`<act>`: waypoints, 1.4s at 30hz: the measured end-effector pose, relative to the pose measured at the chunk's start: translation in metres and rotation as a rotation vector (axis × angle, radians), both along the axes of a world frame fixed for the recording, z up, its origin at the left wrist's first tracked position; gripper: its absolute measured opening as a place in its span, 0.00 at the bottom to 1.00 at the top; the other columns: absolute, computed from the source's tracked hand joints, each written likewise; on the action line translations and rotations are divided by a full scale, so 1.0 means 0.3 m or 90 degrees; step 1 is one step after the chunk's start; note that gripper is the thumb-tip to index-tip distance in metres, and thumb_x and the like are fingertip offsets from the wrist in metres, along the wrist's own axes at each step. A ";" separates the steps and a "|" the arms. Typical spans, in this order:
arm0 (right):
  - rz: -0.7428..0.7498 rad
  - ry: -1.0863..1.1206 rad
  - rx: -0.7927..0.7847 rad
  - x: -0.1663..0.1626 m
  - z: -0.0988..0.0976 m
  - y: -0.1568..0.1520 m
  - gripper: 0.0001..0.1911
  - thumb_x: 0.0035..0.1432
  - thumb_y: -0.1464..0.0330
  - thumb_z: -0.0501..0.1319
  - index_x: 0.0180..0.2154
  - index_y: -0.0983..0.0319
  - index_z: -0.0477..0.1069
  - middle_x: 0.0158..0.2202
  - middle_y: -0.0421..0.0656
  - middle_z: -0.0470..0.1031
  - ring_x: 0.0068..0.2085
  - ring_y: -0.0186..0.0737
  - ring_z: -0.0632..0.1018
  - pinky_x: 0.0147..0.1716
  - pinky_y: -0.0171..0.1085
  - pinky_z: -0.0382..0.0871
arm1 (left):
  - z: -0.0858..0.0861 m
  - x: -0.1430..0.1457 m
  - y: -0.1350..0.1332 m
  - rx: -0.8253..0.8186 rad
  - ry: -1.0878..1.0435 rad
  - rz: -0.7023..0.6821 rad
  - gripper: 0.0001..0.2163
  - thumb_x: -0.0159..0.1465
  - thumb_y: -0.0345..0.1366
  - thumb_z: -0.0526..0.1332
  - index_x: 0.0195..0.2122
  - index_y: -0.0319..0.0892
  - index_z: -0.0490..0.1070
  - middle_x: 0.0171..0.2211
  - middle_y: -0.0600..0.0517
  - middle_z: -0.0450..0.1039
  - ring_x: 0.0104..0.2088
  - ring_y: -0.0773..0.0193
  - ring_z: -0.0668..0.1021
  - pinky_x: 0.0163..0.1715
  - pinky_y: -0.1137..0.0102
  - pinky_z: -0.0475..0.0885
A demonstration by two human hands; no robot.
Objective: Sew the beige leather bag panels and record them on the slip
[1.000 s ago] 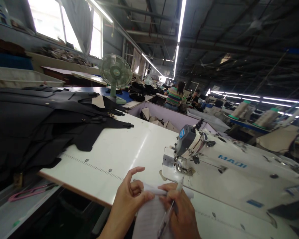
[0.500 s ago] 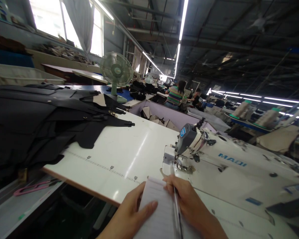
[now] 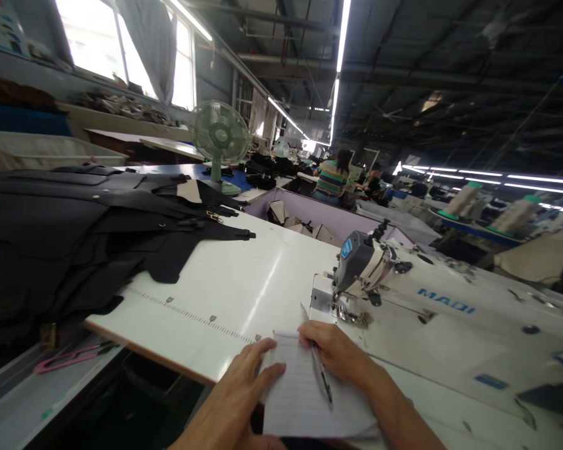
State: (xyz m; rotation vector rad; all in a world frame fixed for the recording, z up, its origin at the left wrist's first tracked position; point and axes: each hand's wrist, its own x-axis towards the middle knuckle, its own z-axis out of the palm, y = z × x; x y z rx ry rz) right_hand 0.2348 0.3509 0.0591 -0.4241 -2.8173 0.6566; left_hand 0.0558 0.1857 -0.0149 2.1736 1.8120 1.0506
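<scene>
A lined paper notepad (image 3: 295, 412) lies at the front edge of the white sewing table. My left hand (image 3: 237, 387) is at the pad's left side, fingers apart, with fingertips over the paper's upper left edge. My right hand (image 3: 335, 350) is closed on a slim pen (image 3: 319, 372) above the page. One end of the pen points down toward the paper, the other up toward the sewing machine (image 3: 356, 269). The fingers' undersides are hidden.
Black cut pieces (image 3: 75, 231) with metal buckles are piled on the table's left. Pink-handled snips (image 3: 65, 360) lie in a tray below. Behind stand a fan (image 3: 220, 134) and a lilac-walled bin (image 3: 309, 203). A person (image 3: 332, 178) in a striped top works farther back. Thread cones (image 3: 464, 199) stand right.
The left thumb has come off the page and the left fingers have spread at its edge. The pen has swung in my right hand, its lower end now over the paper.
</scene>
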 end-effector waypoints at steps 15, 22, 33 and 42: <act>-0.050 0.069 0.088 -0.042 0.021 -0.013 0.08 0.63 0.77 0.50 0.39 0.60 0.63 0.44 0.46 0.69 0.48 0.45 0.69 0.49 0.43 0.61 | 0.000 0.075 0.016 0.129 0.185 0.099 0.31 0.58 0.59 0.59 0.58 0.46 0.64 0.57 0.44 0.64 0.59 0.45 0.63 0.54 0.51 0.67; -0.258 0.447 -0.356 -0.087 -0.034 -0.176 0.23 0.69 0.50 0.39 0.39 0.58 0.62 0.21 0.34 0.59 0.29 0.37 0.71 0.38 0.36 0.66 | -0.012 0.056 0.036 0.133 0.200 0.034 0.33 0.59 0.59 0.58 0.58 0.41 0.63 0.56 0.40 0.64 0.58 0.44 0.63 0.51 0.52 0.70; -0.462 0.387 -0.389 -0.169 -0.108 -0.207 0.15 0.63 0.54 0.54 0.34 0.59 0.61 0.18 0.36 0.66 0.32 0.43 0.77 0.37 0.37 0.69 | 0.026 0.071 0.040 0.143 0.192 0.022 0.37 0.58 0.59 0.59 0.60 0.35 0.61 0.54 0.37 0.67 0.56 0.43 0.67 0.49 0.52 0.72; -0.508 0.325 -0.193 -0.157 -0.119 -0.213 0.16 0.61 0.53 0.53 0.31 0.58 0.58 0.24 0.38 0.69 0.27 0.42 0.72 0.30 0.38 0.64 | 0.033 0.080 0.042 0.102 0.145 0.019 0.35 0.59 0.58 0.59 0.60 0.38 0.62 0.55 0.38 0.66 0.57 0.44 0.66 0.51 0.51 0.69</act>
